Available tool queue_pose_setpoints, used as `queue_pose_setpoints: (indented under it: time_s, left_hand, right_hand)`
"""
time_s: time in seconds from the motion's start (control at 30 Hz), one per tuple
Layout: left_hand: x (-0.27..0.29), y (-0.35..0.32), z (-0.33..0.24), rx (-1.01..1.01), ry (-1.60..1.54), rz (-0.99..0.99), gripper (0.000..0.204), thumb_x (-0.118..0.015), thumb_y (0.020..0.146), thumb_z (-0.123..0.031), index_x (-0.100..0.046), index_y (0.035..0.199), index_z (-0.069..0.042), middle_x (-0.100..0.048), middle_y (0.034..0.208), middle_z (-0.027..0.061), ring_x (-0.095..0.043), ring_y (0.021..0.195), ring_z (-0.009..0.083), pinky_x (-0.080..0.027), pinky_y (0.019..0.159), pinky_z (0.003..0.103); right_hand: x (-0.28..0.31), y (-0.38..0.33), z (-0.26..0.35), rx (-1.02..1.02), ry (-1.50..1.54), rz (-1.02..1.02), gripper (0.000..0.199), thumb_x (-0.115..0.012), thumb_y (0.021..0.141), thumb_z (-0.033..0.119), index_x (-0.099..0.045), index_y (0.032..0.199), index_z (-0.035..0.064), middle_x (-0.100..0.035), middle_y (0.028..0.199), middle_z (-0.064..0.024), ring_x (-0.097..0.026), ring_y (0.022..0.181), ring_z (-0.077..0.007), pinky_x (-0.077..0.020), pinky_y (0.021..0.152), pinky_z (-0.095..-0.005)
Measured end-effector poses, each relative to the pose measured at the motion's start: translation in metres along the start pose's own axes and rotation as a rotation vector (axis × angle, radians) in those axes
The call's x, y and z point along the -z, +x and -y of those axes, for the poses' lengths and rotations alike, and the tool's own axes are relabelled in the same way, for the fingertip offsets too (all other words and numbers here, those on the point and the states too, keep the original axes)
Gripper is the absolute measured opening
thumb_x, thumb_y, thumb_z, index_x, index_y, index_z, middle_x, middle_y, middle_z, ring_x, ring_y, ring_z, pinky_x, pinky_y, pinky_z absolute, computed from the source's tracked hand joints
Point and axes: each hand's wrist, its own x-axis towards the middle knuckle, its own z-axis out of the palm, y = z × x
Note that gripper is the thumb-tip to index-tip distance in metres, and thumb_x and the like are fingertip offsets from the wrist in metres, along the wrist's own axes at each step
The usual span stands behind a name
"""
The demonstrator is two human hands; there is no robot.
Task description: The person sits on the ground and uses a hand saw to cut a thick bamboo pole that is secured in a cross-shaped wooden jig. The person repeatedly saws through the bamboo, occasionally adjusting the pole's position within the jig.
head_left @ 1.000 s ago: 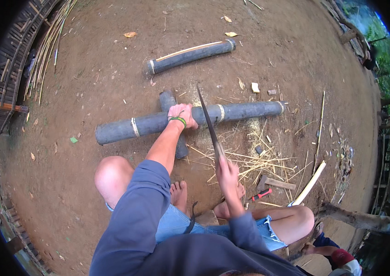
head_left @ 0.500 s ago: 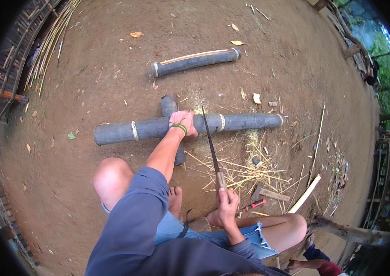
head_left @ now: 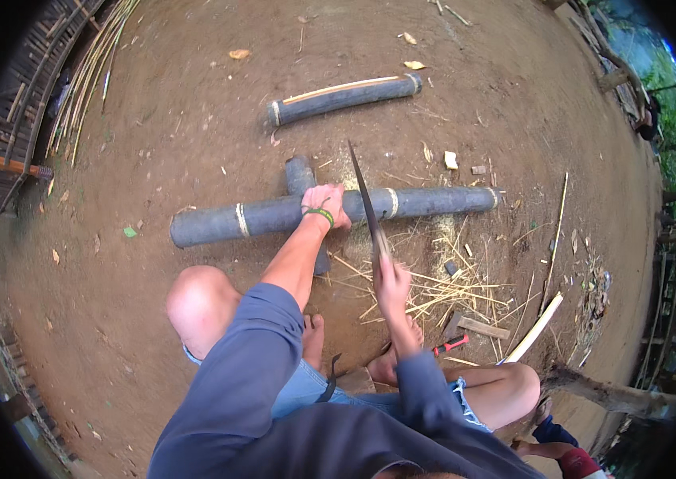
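A long dark bamboo pole (head_left: 442, 201) with pale node rings lies crosswise over a shorter bamboo piece (head_left: 300, 176). My left hand (head_left: 325, 205) wraps over the pole near the crossing, pressing on it. In my right hand (head_left: 391, 283) is the wooden handle of a handsaw (head_left: 367, 199). Its narrow dark blade lies across the pole just right of my left hand, the tip reaching beyond the far side. Pale sawdust is scattered on the ground behind the pole, near the blade.
Farther off lies a bamboo section (head_left: 346, 97) with a split-open strip. Thin bamboo sticks (head_left: 450, 295), a hammer-like wooden-handled tool (head_left: 482, 328), a red-handled tool (head_left: 451, 344) and a pale split piece (head_left: 537, 327) lie at right. Another person's arm (head_left: 545, 449) shows at lower right.
My right hand has pushed forward with the saw, so the blade tip reaches farther past the pole. My left hand keeps its grip on the pole.
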Motion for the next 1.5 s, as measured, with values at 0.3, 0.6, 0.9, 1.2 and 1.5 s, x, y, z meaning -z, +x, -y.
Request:
queue_pose_setpoints:
  time_s: [0.3, 0.6, 0.9, 1.2, 1.5]
  left_hand:
    - [0.017, 0.005, 0.000, 0.024, 0.004, 0.054, 0.078, -0.094, 0.055, -0.047, -0.072, 0.121, -0.012, -0.076, 0.115, 0.0132, -0.072, 0.111, 0.0332, -0.057, 0.098, 0.043]
    - [0.002, 0.005, 0.012, 0.024, 0.041, 0.066, 0.072, -0.095, 0.054, -0.049, -0.076, 0.113, -0.013, -0.078, 0.112, 0.0143, -0.074, 0.106, 0.0319, -0.059, 0.094, 0.042]
    - [0.021, 0.013, -0.013, -0.018, 0.036, 0.130, 0.091, -0.093, 0.053, -0.051, -0.070, 0.132, -0.012, -0.075, 0.123, 0.0161, -0.071, 0.114, 0.0337, -0.056, 0.101, 0.043]
    - [0.023, 0.008, -0.005, 0.054, 0.004, 0.184, 0.089, -0.094, 0.053, -0.050, -0.071, 0.130, -0.012, -0.075, 0.121, 0.0174, -0.070, 0.116, 0.0351, -0.055, 0.102, 0.043]
    - [0.019, 0.019, 0.009, 0.029, -0.006, 0.155, 0.079, -0.094, 0.052, -0.054, -0.077, 0.118, -0.012, -0.076, 0.122, 0.0138, -0.071, 0.117, 0.0315, -0.055, 0.102, 0.041]
  right_hand:
    - [0.060, -0.089, -0.085, 0.117, -0.246, -0.042, 0.027, -0.063, 0.102, 0.018, -0.067, 0.082, 0.0007, -0.050, 0.058, -0.0100, -0.051, 0.050, -0.0207, -0.0362, 0.047, -0.0368]
    - [-0.004, 0.002, -0.003, -0.152, -0.039, 0.103, 0.048, -0.062, 0.104, 0.036, -0.061, 0.077, -0.0027, -0.051, 0.063, -0.0073, -0.047, 0.061, -0.0195, -0.0360, 0.058, -0.0399]
    - [-0.024, 0.056, -0.023, -0.054, -0.024, -0.006, 0.046, -0.063, 0.104, 0.034, -0.058, 0.078, -0.0039, -0.051, 0.063, -0.0139, -0.046, 0.063, -0.0221, -0.0370, 0.062, -0.0412]
    - [0.012, -0.028, -0.041, 0.079, -0.068, -0.034, 0.047, -0.063, 0.104, 0.032, -0.058, 0.070, -0.0005, -0.048, 0.057, 0.0013, -0.042, 0.053, -0.0102, -0.0303, 0.049, -0.0335]
    - [0.061, -0.092, -0.035, 0.081, -0.499, 0.052, 0.033, -0.066, 0.100, 0.032, -0.078, 0.105, 0.0018, -0.069, 0.086, -0.0218, -0.064, 0.079, -0.0291, -0.0464, 0.075, -0.0429]
